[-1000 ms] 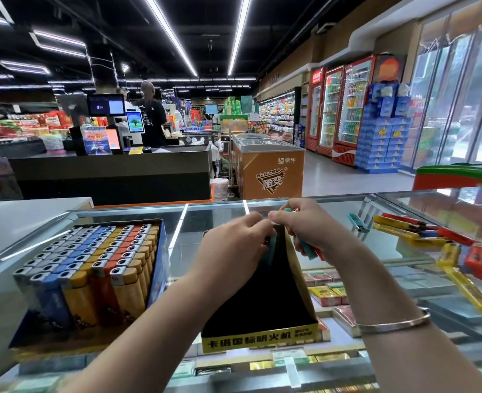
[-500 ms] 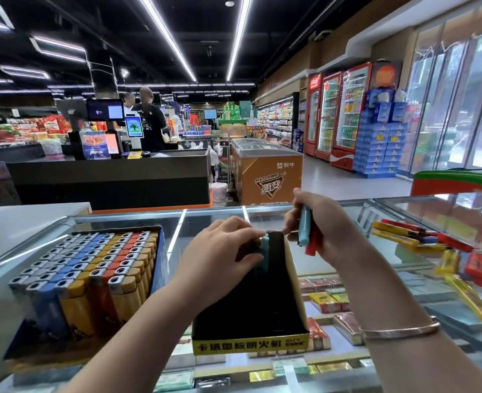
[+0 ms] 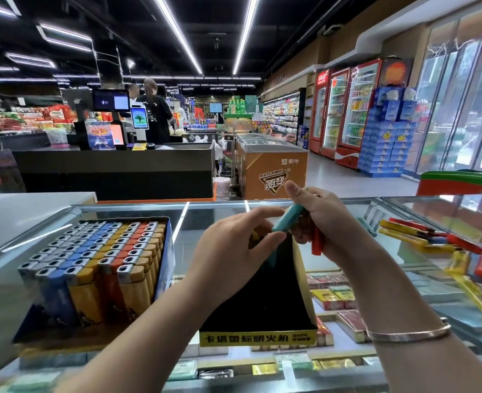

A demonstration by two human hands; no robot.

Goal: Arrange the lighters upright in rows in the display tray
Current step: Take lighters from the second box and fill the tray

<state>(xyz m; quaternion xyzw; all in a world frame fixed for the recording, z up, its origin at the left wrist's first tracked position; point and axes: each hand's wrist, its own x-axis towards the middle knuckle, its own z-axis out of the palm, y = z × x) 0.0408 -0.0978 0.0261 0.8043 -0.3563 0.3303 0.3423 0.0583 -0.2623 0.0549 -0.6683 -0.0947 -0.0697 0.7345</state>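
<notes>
A person's right hand grips two lighters, a teal lighter and a red lighter, above the far end of a black display tray on the glass table. The left hand, fingers loosely spread, pinches the teal lighter's lower end; a yellow lighter shows under its fingers, though whether they hold it cannot be told. One teal piece stands in the tray's far corner. At the table's left edge, a full box holds upright lighters in rows. Loose lighters lie near the right edge.
</notes>
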